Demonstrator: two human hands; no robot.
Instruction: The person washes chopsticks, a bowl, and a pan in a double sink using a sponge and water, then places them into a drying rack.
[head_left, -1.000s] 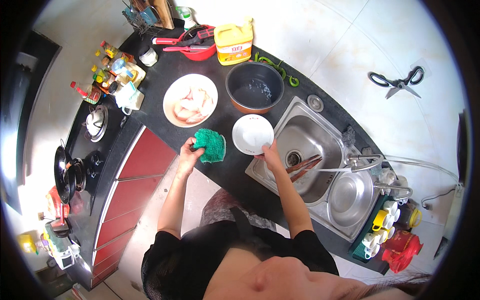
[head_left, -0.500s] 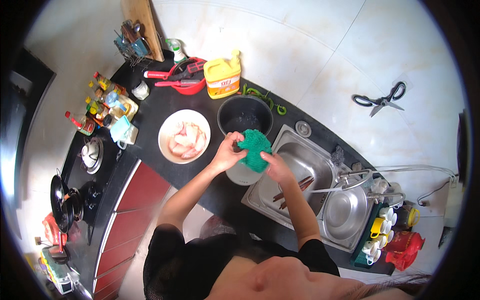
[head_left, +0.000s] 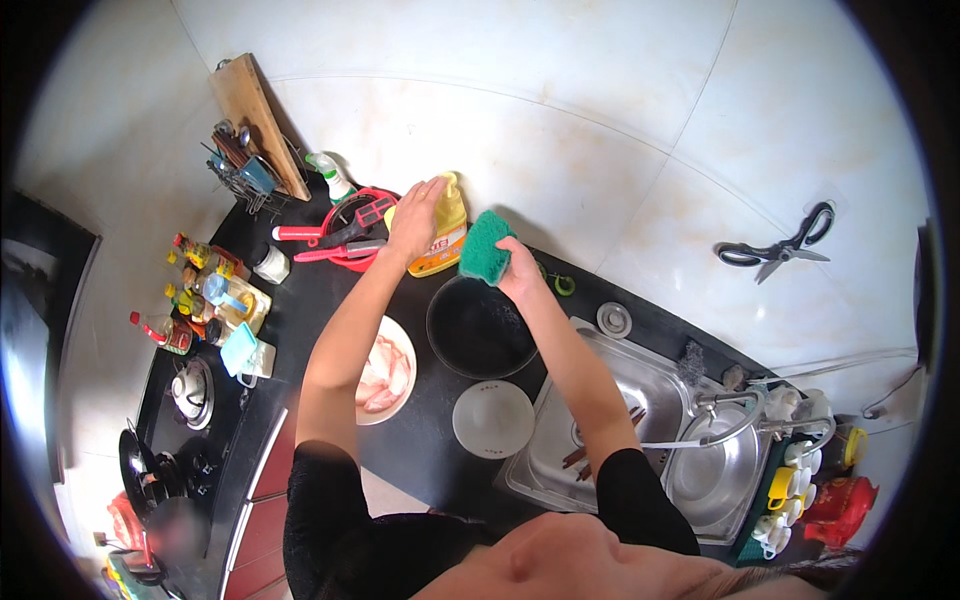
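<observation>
My left hand is closed over the top of a yellow detergent jug at the back of the counter; its palm hides the jug's handle. A green scrubbing cloth is pinched in my right hand, just right of the jug. Under the cloth stands a black basin, below my right wrist. Nearer me is a white bowl. Partly behind my left forearm, a white bowl contains pale raw meat.
Right of my right forearm lies a steel double sink with a running faucet and brown sticks in one bowl. A red colander with utensils stands beside the jug. Seasoning bottles line the left, near the stove. Scissors hang on the wall.
My left hand has let go of the green cloth and reached forward to the yellow jug. My right hand has carried the cloth forward beside it. The view has tilted up.
</observation>
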